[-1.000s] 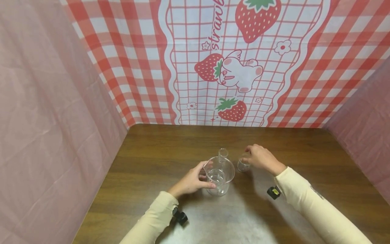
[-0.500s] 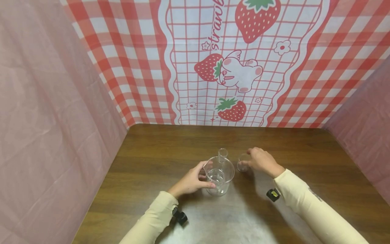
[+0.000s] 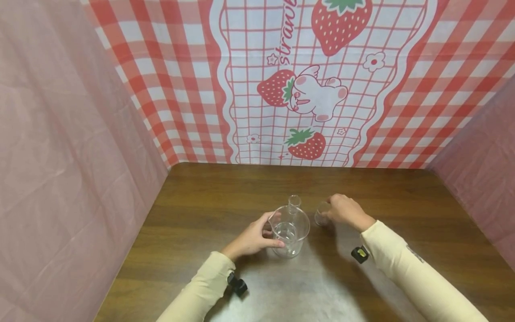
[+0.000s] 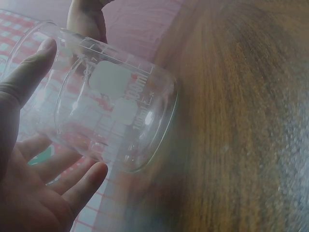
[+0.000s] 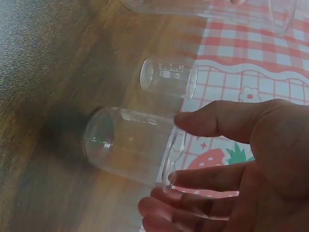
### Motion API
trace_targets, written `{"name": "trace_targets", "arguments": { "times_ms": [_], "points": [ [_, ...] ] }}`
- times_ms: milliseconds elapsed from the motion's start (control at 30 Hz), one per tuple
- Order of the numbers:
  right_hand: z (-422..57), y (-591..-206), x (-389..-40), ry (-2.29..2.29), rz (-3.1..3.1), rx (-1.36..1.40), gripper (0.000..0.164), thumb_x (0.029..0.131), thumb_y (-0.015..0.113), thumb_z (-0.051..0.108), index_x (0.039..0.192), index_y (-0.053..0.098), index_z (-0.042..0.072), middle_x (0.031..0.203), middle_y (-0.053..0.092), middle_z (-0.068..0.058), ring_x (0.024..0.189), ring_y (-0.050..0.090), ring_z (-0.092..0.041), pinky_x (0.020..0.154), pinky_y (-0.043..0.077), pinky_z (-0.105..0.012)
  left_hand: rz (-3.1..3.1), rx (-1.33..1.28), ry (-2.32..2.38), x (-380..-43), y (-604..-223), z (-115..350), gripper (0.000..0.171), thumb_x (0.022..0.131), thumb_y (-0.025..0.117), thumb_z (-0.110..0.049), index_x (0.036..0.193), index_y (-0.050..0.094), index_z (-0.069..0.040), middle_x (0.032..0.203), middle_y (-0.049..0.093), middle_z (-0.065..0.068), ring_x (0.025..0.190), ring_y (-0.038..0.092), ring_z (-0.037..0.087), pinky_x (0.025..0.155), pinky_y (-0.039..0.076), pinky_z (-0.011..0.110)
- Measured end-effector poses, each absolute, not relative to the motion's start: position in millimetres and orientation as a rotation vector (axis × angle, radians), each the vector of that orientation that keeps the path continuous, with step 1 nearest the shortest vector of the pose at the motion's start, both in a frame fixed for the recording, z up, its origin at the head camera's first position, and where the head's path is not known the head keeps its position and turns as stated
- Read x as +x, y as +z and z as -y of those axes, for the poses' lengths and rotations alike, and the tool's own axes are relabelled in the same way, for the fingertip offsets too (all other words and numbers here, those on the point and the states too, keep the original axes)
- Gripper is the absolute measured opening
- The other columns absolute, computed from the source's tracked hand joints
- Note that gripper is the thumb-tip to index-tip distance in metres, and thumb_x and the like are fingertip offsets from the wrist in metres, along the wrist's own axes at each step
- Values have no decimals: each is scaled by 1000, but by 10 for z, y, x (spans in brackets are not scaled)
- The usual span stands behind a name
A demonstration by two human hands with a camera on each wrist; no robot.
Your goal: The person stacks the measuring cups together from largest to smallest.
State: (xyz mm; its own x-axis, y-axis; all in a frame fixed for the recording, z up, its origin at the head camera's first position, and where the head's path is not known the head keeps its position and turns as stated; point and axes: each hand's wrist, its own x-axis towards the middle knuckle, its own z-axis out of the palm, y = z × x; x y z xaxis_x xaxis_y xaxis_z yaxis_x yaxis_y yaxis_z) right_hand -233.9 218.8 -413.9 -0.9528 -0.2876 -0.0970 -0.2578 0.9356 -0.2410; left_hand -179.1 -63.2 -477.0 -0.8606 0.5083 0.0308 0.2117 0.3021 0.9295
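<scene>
A large clear glass beaker (image 3: 295, 243) stands on the table, with a smaller beaker (image 4: 67, 104) nested inside it. My left hand (image 3: 253, 237) holds the large beaker from the left, thumb on the near side and fingers behind. To the right, a small glass beaker (image 5: 130, 142) stands upright. My right hand (image 3: 345, 211) pinches its rim between thumb and index finger, while the other fingers (image 5: 159, 205) stay off the glass. The smallest beaker (image 3: 295, 203), with white markings, stands just behind the large one and is untouched.
The brown wooden table (image 3: 201, 192) ends at a red-and-white strawberry cloth (image 3: 257, 129) behind. Pink curtains (image 3: 80, 156) bound both sides. A black camera (image 3: 237, 285) sits on each wrist.
My right hand has shifted slightly, and its thumb and index finger have come together on the small beaker's rim. The left hand and large beaker have stayed in place.
</scene>
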Motion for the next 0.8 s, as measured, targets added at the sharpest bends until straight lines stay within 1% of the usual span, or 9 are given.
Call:
{"name": "trace_targets", "arguments": {
  "times_ms": [67,133,233,300,467,633,800],
  "points": [
    [-2186,-4137,-2337,-324,-2955,-447,48,81,72,27,112,66,-9,107,67,-29,99,63,-46,82,55,-57,-2305,656,1578,-1789,-4774,633,86,79,81,-18,149,32,-7,150,44,13,126,55,31,104,51,38],
    [-2179,-4142,-2332,-326,-2953,-457,52,80,71,26,117,62,-10,109,65,-30,102,61,-46,85,54,-58,-2304,656,1579,-1792,-4780,633,86,79,81,-18,149,32,-7,150,44,13,126,55,31,104,51,37],
    [-2171,-4152,-2313,-337,-2962,-429,58,82,71,27,122,56,-12,113,60,-31,105,59,-47,88,53,-59,-2304,655,1580,-1797,-4783,632,86,78,81,-18,149,32,-7,149,45,13,126,55,31,104,51,37],
    [-2163,-4168,-2308,-343,-2974,-392,60,83,71,31,122,55,-12,114,60,-31,107,58,-47,89,51,-60,-2305,657,1579,-1801,-4785,631,86,78,81,-18,149,33,-7,149,45,13,126,55,31,104,51,37],
    [-2144,-4198,-2316,-334,-3017,-335,54,83,73,36,113,61,-8,108,63,-28,105,59,-44,89,51,-59,-2307,661,1581,-1803,-4786,629,87,78,81,-18,149,32,-7,150,44,13,127,54,31,104,51,36],
    [-2141,-4206,-2327,-348,-3059,-360,47,82,74,32,103,65,-8,99,66,-27,97,62,-44,84,53,-56,-2307,663,1579,-1797,-4779,630,87,78,81,-18,149,32,-7,151,44,13,127,54,30,104,51,36],
    [-2142,-4222,-2335,-399,-3071,-392,42,78,75,26,99,66,-10,97,65,-27,93,62,-44,83,53,-58,-2298,659,1586,-1792,-4768,634,86,78,81,-18,149,33,-7,151,44,13,127,54,31,104,51,37]
  ]
}}
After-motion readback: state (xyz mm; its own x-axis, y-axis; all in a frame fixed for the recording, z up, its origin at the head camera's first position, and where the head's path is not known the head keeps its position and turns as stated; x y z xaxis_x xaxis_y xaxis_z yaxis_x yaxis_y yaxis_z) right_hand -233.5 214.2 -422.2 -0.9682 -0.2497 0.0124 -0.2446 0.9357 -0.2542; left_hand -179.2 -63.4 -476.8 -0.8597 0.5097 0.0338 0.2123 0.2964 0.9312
